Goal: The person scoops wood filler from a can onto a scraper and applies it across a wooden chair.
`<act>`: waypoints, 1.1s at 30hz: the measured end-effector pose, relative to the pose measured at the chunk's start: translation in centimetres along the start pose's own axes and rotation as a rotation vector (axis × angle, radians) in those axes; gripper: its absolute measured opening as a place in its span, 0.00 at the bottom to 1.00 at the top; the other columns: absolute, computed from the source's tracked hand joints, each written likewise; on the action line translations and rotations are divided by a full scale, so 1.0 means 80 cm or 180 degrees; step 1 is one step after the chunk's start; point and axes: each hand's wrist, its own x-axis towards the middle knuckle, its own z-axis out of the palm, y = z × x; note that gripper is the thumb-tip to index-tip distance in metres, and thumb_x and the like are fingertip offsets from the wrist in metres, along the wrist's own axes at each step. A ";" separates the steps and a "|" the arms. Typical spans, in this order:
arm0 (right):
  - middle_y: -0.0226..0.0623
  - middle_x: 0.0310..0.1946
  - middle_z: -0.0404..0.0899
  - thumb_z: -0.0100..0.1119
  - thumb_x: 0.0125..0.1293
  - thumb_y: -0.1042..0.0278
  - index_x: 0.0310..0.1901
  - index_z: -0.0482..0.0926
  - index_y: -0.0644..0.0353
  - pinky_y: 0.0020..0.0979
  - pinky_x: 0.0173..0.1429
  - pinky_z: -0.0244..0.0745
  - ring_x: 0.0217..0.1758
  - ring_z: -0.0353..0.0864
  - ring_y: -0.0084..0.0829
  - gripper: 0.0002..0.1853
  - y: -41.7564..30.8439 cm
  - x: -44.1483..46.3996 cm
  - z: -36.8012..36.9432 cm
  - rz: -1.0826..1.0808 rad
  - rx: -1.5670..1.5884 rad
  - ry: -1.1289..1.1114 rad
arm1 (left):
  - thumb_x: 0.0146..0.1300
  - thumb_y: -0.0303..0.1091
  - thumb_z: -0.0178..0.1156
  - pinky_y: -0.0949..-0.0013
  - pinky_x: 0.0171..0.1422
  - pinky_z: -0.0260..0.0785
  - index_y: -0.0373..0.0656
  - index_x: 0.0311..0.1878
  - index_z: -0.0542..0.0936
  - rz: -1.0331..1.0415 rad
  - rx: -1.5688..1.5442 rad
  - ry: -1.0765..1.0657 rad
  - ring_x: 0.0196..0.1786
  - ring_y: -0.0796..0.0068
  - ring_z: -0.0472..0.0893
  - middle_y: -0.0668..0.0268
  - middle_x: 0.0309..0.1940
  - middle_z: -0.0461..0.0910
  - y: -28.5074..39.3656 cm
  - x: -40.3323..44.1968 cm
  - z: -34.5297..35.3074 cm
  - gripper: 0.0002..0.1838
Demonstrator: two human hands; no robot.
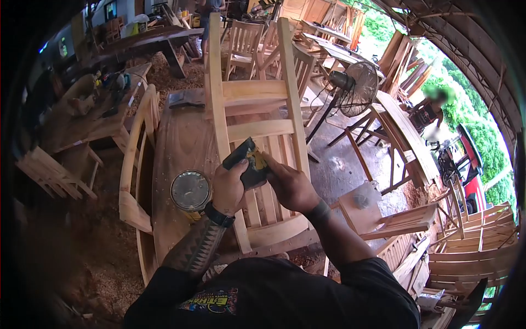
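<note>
My left hand (229, 185) grips a dark flat sheet (239, 153) with its thumb on top. Yellow-tan paste (255, 160) is smeared across the sheet. My right hand (291, 185) is closed at the sheet's right edge, fingers against the paste and the dark edge; I cannot tell whether it holds a separate piece. Both hands are above a wooden chair (257, 131), whose pale slatted frame lies on the brown worktable (178, 137). Left of my left hand, a round tin (190, 190) with a smeared grey lid stands on the tabletop.
A curved wooden chair frame (130, 181) stands along the table's left side. A black fan (350, 88) stands beyond to the right, near more chairs and tables. Another bench (98, 109) with tools is at left. A person (427, 112) is at far right. Shavings litter the floor.
</note>
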 end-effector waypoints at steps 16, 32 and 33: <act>0.51 0.47 0.86 0.53 0.78 0.60 0.67 0.77 0.60 0.50 0.48 0.82 0.46 0.86 0.56 0.22 0.267 -0.156 -0.065 -0.0011 0.0138 -0.1095 | 0.76 0.33 0.58 0.53 0.49 0.87 0.33 0.67 0.74 0.0368 0.0067 0.0472 0.51 0.60 0.88 0.55 0.53 0.85 -0.188 0.004 0.139 0.21; 0.39 0.50 0.87 0.52 0.78 0.64 0.64 0.76 0.62 0.33 0.46 0.90 0.47 0.89 0.32 0.19 0.165 -0.159 -0.175 0.2672 0.6982 -0.0331 | 0.74 0.23 0.45 0.58 0.77 0.68 0.27 0.76 0.66 0.2063 0.2964 -0.0522 0.72 0.58 0.76 0.46 0.70 0.74 -0.249 0.017 0.154 0.28; 0.40 0.50 0.86 0.51 0.78 0.65 0.64 0.76 0.64 0.35 0.50 0.89 0.47 0.89 0.32 0.19 0.152 -0.153 -0.185 0.2677 0.7007 -0.0208 | 0.66 0.21 0.44 0.58 0.76 0.69 0.27 0.76 0.67 0.1995 0.3096 -0.0588 0.73 0.54 0.76 0.44 0.72 0.73 -0.252 0.019 0.152 0.32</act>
